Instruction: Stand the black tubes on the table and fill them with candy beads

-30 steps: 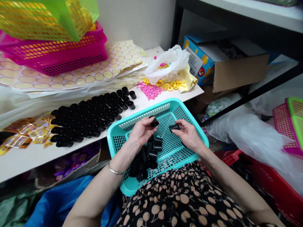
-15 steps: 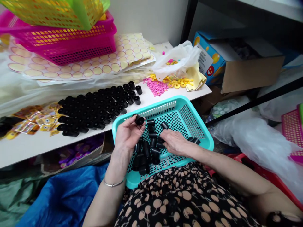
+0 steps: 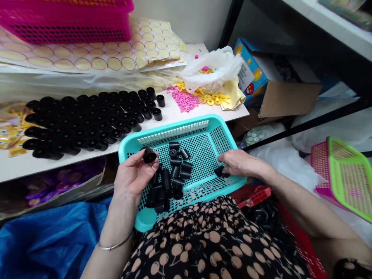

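My left hand (image 3: 130, 175) holds a short black plastic cylinder (image 3: 149, 155) between thumb and fingers, its hollow end facing me, above the left side of a turquoise mesh basket (image 3: 216, 186). In the basket's right part, the fingers of my right hand (image 3: 238, 162) are curled down around small black cylinders (image 3: 220, 171), partly hiding them. More loose black cylinders (image 3: 186, 166) lie in the basket's middle and left, mostly on their sides. Beyond the basket, many black cylinders (image 3: 95, 120) stand packed in rows on the white table.
On the white table (image 3: 171, 116) lie pink bits (image 3: 186, 101), yellow rings (image 3: 213, 99) and a white plastic bag (image 3: 215, 69). A pink basket (image 3: 72, 31) sits on the sticker sheets (image 3: 113, 58). A blue carton (image 3: 252, 73) stands right. Below is a red crate (image 3: 255, 197) holding black pieces.
My right hand has moved from the middle of the basket to the pieces at its right end. My left hand keeps its black cylinder. The view has swung to the right.
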